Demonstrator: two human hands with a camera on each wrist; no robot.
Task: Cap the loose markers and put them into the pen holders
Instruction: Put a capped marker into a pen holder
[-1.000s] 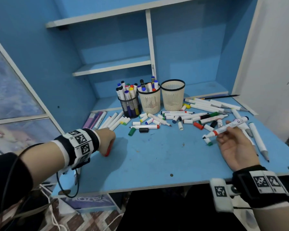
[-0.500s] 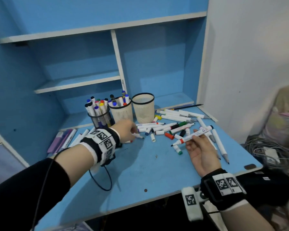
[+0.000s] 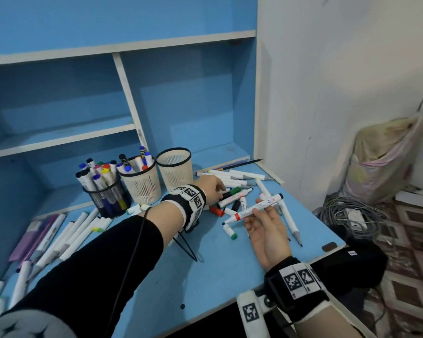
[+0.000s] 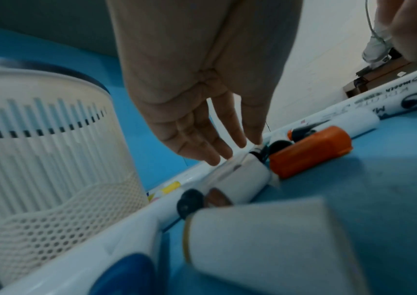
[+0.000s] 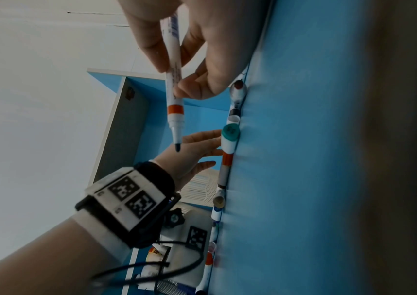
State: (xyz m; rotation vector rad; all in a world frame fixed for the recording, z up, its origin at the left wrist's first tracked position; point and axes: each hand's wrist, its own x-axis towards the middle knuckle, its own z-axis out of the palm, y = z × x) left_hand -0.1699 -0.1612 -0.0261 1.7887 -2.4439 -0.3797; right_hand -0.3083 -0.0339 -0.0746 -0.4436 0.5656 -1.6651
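My right hand (image 3: pixel 261 213) pinches an uncapped white marker (image 3: pixel 253 209) with a red band, tip bare and pointing left, held above the blue desk (image 3: pixel 205 272). The same marker (image 5: pixel 174 95) shows in the right wrist view. My left hand (image 3: pixel 211 187) reaches over the pile of loose markers and caps (image 3: pixel 235 198) right of the holders; its straight fingers (image 4: pixel 215 147) touch a white marker there and hold nothing. A red cap (image 3: pixel 216 211) (image 4: pixel 308 151) lies close by. Three holders stand behind: a black mesh one (image 3: pixel 108 198) and a white one (image 3: pixel 142 184), both with markers, and an empty white one (image 3: pixel 174 170).
More white markers lie along the desk's left side (image 3: pixel 66 237) and behind the pile (image 3: pixel 232 178). A green-ended cap (image 3: pixel 230 232) lies near my right hand. Blue shelves (image 3: pixel 59 140) rise behind; a white wall (image 3: pixel 327 93) and floor cables (image 3: pixel 347 213) lie to the right.
My left hand has moved from the desk's left side rightward across the holders to the central pile. My right hand keeps holding the uncapped marker. The head view has swung right.
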